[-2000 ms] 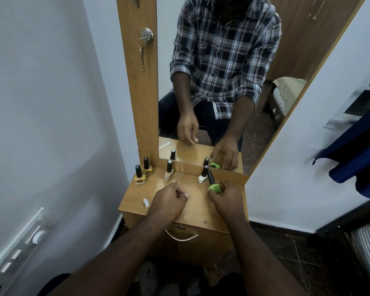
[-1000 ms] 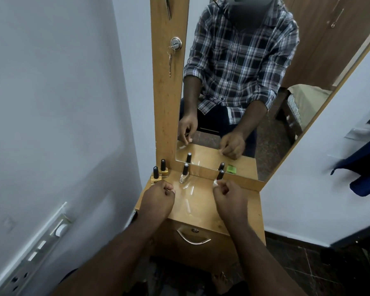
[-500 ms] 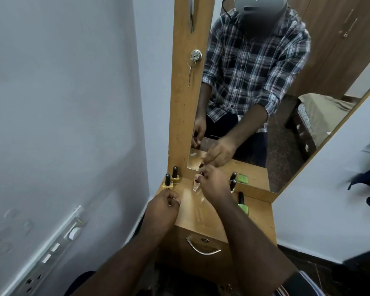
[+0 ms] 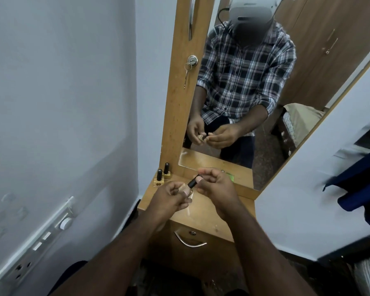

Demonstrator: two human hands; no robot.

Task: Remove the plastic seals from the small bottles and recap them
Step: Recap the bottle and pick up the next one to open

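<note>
A small clear bottle with a black cap is held tilted above the wooden dresser top. My left hand grips the bottle's glass body. My right hand pinches the black cap between thumb and fingers. Two gold bottles with black caps stand upright at the dresser's back left corner. The other bottles on the dresser are hidden behind my hands.
A tall mirror in a wooden frame rises behind the dresser and reflects a person in a checked shirt. A drawer with a metal handle is below the top. A wall with a switch panel is close on the left.
My right hand picked a small bottle off the dresser and brought it toward me. My left hand came up and took hold of its body. The view shifted left.
</note>
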